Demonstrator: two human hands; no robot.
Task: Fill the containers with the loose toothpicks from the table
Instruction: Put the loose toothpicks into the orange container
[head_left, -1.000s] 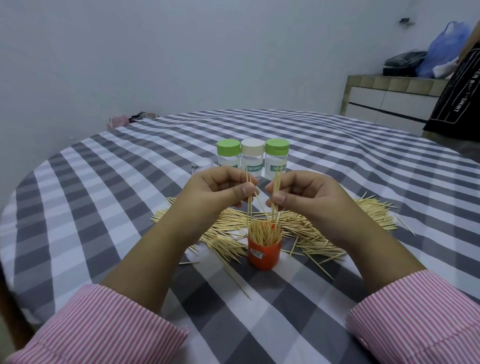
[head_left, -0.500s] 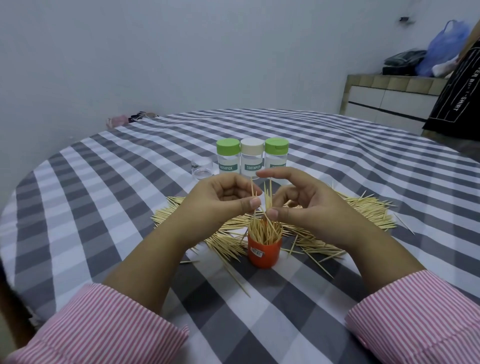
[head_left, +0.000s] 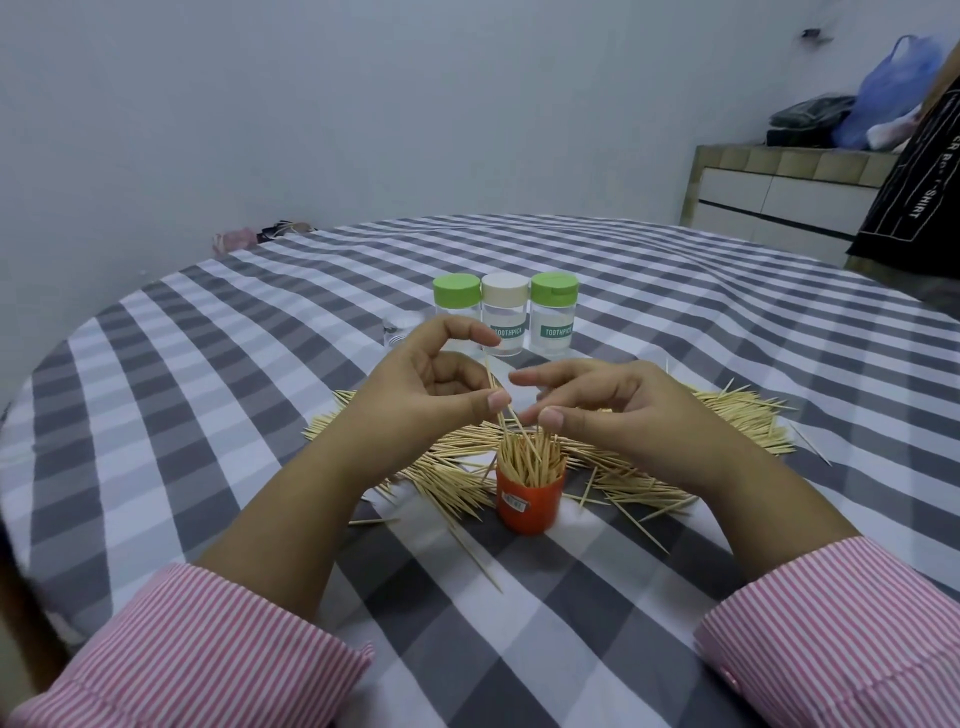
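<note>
Two hands hover over an orange container (head_left: 529, 499) packed with upright toothpicks. The left hand (head_left: 431, 387) pinches a few toothpicks (head_left: 503, 410), feeding them in; the right hand (head_left: 613, 402) holds nothing, fingers loosely curled. Loose toothpicks (head_left: 727, 415) litter the tabletop (head_left: 208, 364). Next likely: release, gather more.
</note>
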